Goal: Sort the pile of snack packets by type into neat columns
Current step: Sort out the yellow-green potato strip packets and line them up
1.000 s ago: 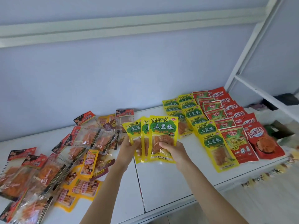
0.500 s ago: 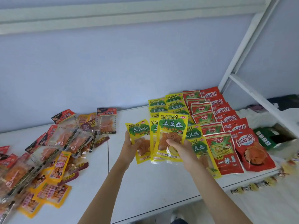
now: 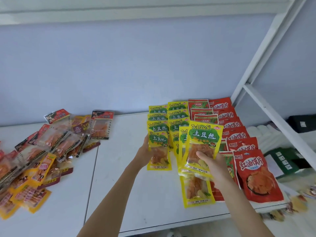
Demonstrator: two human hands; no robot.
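Note:
My left hand grips one yellow-green TuDouSi packet at the near end of the left yellow column. My right hand holds two more yellow packets, fanned, over the second yellow column, whose nearest packet lies below my hand. Right of these run a red-green packet column and a red packet column. An unsorted pile of clear, red and yellow packets lies at the left.
The white table has a seam down its middle and a front edge close to me. A white shelf frame rises at the right, with a green box and a black object behind it.
Both hands have moved right toward the yellow columns. The fan has split: my left hand now holds one packet apart from the two in my right. The view also shifted right.

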